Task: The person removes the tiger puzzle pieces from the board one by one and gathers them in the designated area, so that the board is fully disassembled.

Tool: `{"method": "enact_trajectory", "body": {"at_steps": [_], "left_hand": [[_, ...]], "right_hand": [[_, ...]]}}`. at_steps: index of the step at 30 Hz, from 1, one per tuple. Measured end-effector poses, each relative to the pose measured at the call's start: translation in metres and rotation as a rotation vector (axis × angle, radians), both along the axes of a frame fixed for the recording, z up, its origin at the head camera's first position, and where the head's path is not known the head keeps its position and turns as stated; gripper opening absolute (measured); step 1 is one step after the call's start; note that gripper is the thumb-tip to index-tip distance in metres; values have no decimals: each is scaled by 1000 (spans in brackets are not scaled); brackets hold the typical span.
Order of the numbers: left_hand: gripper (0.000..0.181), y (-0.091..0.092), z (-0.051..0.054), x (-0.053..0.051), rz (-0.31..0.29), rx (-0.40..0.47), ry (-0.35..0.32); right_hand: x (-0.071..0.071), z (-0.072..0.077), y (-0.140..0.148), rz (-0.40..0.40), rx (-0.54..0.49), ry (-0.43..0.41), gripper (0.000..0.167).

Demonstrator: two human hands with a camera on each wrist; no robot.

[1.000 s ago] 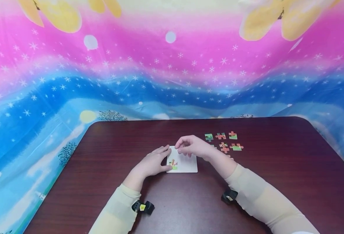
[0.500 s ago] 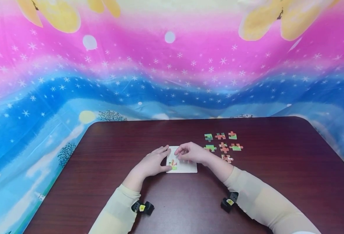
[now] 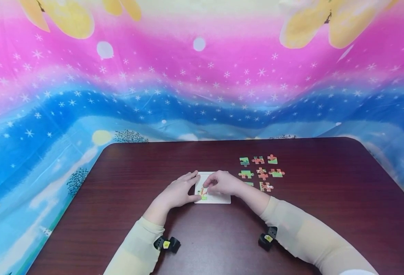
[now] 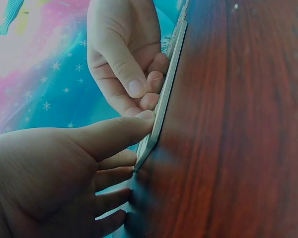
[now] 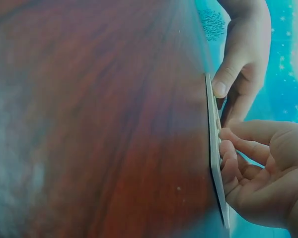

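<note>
A white puzzle board [image 3: 220,198] lies flat on the brown table, with a green and orange puzzle piece [image 3: 202,195] at its lower left corner. My left hand [image 3: 177,193] rests along the board's left edge with straight fingers, the thumb near that piece. My right hand [image 3: 224,183] is over the board, fingers curled, its thumb and index fingertips pinching at the top of the piece. In the right wrist view the right hand [image 5: 268,166] meets the board [image 5: 213,144] at the fingertips, which partly hide the piece.
Several loose jigsaw pieces [image 3: 262,173] lie in rough rows right of the board, one partly hidden by my right wrist. The brown table [image 3: 147,160] has rounded far corners. Behind it hangs a colourful cloth [image 3: 188,107].
My right hand has come down over the board from its upper edge to the piece at lower left, uncovering more loose pieces. My left hand has stayed in place.
</note>
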State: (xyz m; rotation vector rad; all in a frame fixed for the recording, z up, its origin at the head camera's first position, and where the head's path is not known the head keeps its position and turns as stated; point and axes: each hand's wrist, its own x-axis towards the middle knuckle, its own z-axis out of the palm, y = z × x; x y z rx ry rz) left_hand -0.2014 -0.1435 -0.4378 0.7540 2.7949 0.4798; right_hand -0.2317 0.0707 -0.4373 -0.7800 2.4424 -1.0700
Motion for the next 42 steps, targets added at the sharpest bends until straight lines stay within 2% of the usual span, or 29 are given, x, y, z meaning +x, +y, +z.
{"method": "enact_trajectory", "body": {"at_steps": [3, 7, 15, 22, 30, 42], "left_hand": [[73, 0, 0, 0, -1, 2, 2], [73, 0, 1, 0, -4, 8, 3], [72, -2, 1, 1, -21, 23, -9], [70, -9, 0, -1, -67, 64, -29], [72, -13, 2, -3, -89, 84, -95], [73, -15, 3, -6, -87, 92, -123]], "right_hand": [[-1, -2, -1, 24, 16, 39, 13], [0, -3, -1, 31, 18, 49, 11], [2, -4, -2, 31, -14, 27, 8], [3, -2, -2, 36, -13, 14, 7], [5, -1, -1, 13, -69, -64, 5], [3, -3, -2, -24, -130, -120, 7]]}}
